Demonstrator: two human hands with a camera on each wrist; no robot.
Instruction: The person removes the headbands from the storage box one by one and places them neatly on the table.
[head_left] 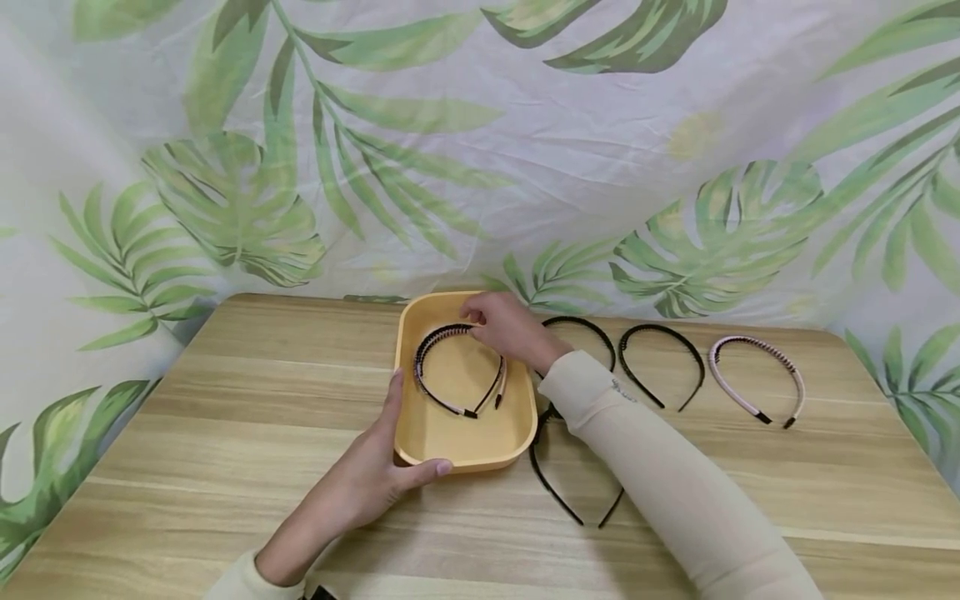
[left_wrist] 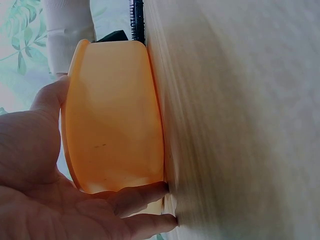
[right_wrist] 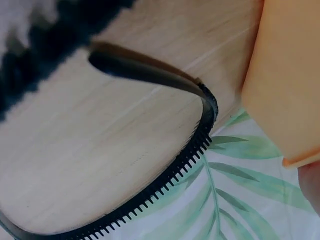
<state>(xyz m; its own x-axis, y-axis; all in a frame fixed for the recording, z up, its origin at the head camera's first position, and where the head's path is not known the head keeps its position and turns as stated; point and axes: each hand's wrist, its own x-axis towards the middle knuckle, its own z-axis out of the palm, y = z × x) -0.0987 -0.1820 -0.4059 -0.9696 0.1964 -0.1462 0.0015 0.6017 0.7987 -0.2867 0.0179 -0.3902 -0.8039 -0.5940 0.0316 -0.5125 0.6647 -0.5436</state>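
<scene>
A yellow-orange plastic box (head_left: 480,464) stands on the table. My left hand (head_left: 367,471) holds its near left corner, the thumb over the front rim and the fingers along the left wall; in the left wrist view, fingertips reach down to the tabletop. Inside the box lie black and pink hair headbands (head_left: 421,385), overlapping one another. My right hand (head_left: 510,329) reaches over the far right rim, its curled fingers pinching the headbands at the top of their arc. The hand hides that part of them, and the right wrist view does not show the grip.
To the box's right lie two black headbands, one partly behind my right wrist (head_left: 581,321) and one farther right (head_left: 660,329), then a pink headband (head_left: 723,375). Another black headband (head_left: 555,492) lies nearer, partly under my right forearm. A leaf-print cloth (head_left: 420,208) hangs behind the table.
</scene>
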